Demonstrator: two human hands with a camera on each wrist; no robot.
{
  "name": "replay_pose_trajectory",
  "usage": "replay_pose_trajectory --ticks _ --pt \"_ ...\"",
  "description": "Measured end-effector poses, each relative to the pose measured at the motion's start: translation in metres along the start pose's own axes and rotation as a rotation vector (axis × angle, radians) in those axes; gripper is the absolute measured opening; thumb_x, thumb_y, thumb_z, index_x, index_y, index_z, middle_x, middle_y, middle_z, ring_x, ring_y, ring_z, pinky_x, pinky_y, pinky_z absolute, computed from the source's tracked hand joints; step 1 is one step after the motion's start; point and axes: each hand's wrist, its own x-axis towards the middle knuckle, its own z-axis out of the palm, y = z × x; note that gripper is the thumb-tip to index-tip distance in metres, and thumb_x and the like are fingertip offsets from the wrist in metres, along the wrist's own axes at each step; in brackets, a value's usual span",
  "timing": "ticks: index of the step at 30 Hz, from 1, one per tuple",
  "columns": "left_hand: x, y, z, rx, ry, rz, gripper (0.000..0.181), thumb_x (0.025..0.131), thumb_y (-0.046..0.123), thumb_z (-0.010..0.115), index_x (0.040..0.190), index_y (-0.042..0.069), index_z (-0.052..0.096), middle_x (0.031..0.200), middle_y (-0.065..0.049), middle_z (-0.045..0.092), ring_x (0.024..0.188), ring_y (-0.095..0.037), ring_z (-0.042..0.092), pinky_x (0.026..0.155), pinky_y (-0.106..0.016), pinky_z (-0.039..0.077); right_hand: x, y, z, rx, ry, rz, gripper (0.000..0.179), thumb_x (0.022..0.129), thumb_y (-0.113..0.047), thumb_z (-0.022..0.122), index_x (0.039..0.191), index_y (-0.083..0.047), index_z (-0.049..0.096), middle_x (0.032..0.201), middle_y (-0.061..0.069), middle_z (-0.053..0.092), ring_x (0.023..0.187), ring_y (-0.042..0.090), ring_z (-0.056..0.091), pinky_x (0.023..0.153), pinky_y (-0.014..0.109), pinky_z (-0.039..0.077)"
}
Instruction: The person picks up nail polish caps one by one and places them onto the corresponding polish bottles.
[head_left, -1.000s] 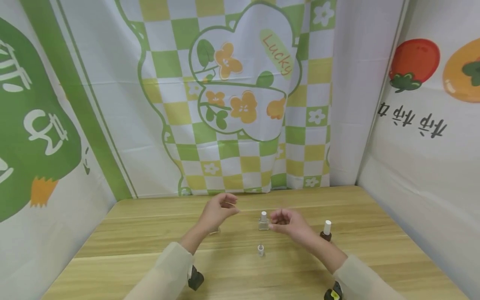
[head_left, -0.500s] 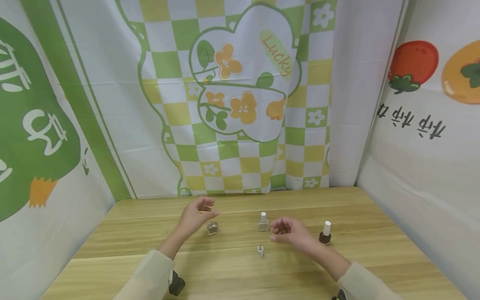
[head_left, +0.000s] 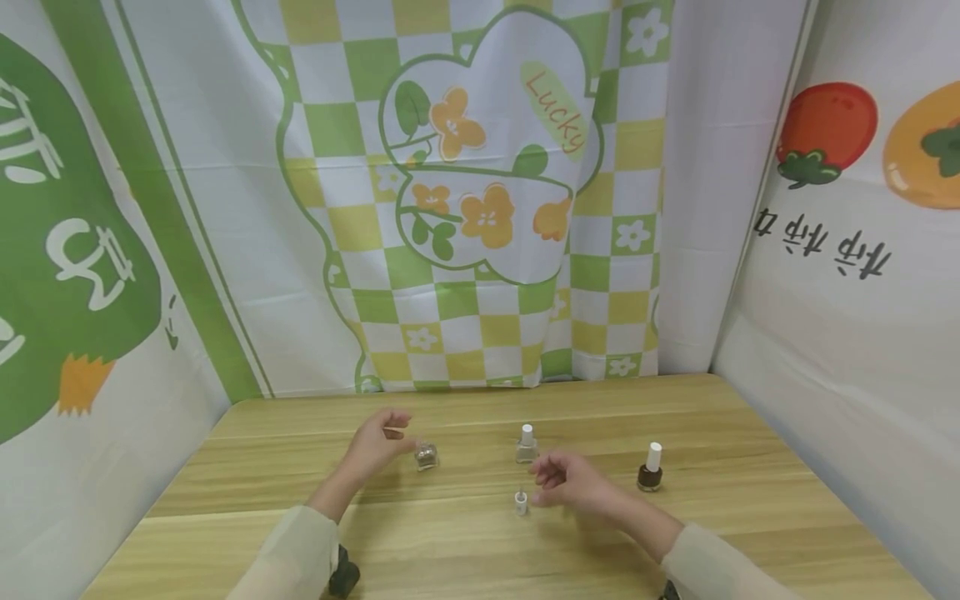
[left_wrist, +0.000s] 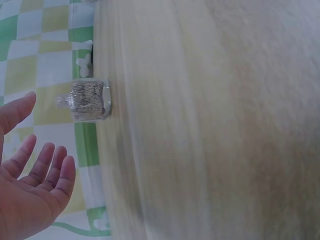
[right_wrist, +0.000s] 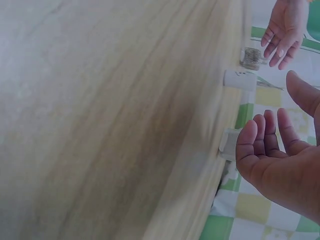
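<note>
My left hand (head_left: 373, 443) is beside an uncapped glitter nail polish bottle (head_left: 426, 456), fingers loosely bent and holding nothing. In the left wrist view that bottle (left_wrist: 89, 101) stands upright with its bare neck showing, apart from the thumb and fingertips. A white nail polish cap (head_left: 521, 502) stands on its top end with its brush pointing up. Close to its right is my right hand (head_left: 576, 483), thumb and fingers spread apart with nothing between them. Behind this hand stands a clear nail polish bottle (head_left: 527, 447) with a white cap, partly hidden by fingers in the right wrist view.
A dark nail polish bottle (head_left: 650, 471) with a tall white cap stands on the wooden table (head_left: 450, 550), right of the right hand. Printed cloth (head_left: 480, 333) hangs along the table's back edge, and more cloth covers both sides.
My left hand has moved left and slightly down, away from the middle, uncovering the glitter bottle. My right hand has come down from the clear bottle toward the white brush cap.
</note>
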Motion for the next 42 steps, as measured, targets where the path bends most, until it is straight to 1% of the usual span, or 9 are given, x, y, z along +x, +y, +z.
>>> replay_pose_trajectory --ticks 7,11,15,23,26,31,36,42 --pt "-0.001 -0.006 0.004 0.034 -0.037 -0.018 0.057 0.08 0.011 0.078 0.128 -0.005 0.052 0.129 -0.025 0.052 0.112 -0.039 0.053 0.09 -0.05 0.049 0.003 -0.001 0.008 -0.047 -0.036 0.023 0.041 0.075 -0.002 0.08 0.11 0.004 0.06 0.096 0.009 0.058 0.087 0.019 0.054 0.076 0.027 0.05" --pt "-0.002 -0.01 0.006 0.052 -0.064 -0.023 0.057 0.079 0.01 0.078 0.127 -0.006 0.052 0.128 -0.025 0.052 0.112 -0.039 0.053 0.089 -0.052 0.048 0.004 0.0 0.011 -0.075 -0.049 0.049 0.04 0.075 -0.004 0.08 0.109 0.002 0.06 0.096 0.007 0.057 0.088 0.02 0.054 0.076 0.029 0.05" --pt "-0.001 -0.012 0.009 0.064 -0.073 -0.032 0.055 0.079 0.009 0.078 0.124 -0.006 0.053 0.126 -0.025 0.053 0.111 -0.039 0.054 0.09 -0.054 0.048 0.006 0.002 0.014 -0.095 -0.063 0.063 0.038 0.076 -0.005 0.079 0.108 0.001 0.06 0.095 0.006 0.057 0.088 0.02 0.054 0.076 0.032 0.05" --pt "0.002 -0.016 0.018 0.107 -0.056 -0.041 0.045 0.072 0.003 0.08 0.111 -0.004 0.059 0.11 -0.017 0.059 0.102 -0.032 0.058 0.087 -0.048 0.051 0.007 0.006 0.017 -0.078 -0.074 0.038 0.033 0.075 0.002 0.078 0.102 0.001 0.06 0.091 0.008 0.057 0.083 0.02 0.054 0.072 0.029 0.049" --pt "0.003 -0.015 0.02 0.111 -0.058 -0.041 0.042 0.071 0.003 0.081 0.107 -0.003 0.06 0.105 -0.013 0.06 0.097 -0.029 0.059 0.085 -0.047 0.051 0.007 0.006 0.018 -0.089 -0.076 0.028 0.032 0.075 0.003 0.078 0.102 0.001 0.06 0.09 0.009 0.057 0.083 0.02 0.054 0.071 0.028 0.049" --pt "0.003 -0.013 0.022 0.126 -0.071 -0.039 0.036 0.072 0.002 0.08 0.102 -0.002 0.06 0.097 -0.009 0.063 0.09 -0.025 0.06 0.083 -0.047 0.051 0.008 0.007 0.019 -0.114 -0.086 0.015 0.031 0.075 0.003 0.078 0.101 0.001 0.061 0.09 0.008 0.057 0.084 0.02 0.053 0.07 0.026 0.048" --pt "0.004 -0.013 0.023 0.145 -0.074 -0.047 0.034 0.073 0.002 0.079 0.101 -0.001 0.06 0.093 -0.006 0.063 0.087 -0.022 0.061 0.083 -0.045 0.051 0.007 0.006 0.019 -0.117 -0.09 0.01 0.029 0.077 0.002 0.077 0.101 0.002 0.061 0.091 0.008 0.056 0.085 0.02 0.052 0.071 0.026 0.047" --pt "0.006 -0.015 0.024 0.138 -0.072 -0.048 0.029 0.074 0.001 0.078 0.098 0.0 0.061 0.09 -0.005 0.064 0.085 -0.021 0.061 0.081 -0.042 0.051 0.006 0.003 0.022 -0.106 -0.054 0.028 0.026 0.076 0.002 0.077 0.097 0.0 0.062 0.088 0.007 0.057 0.083 0.019 0.052 0.068 0.025 0.047"
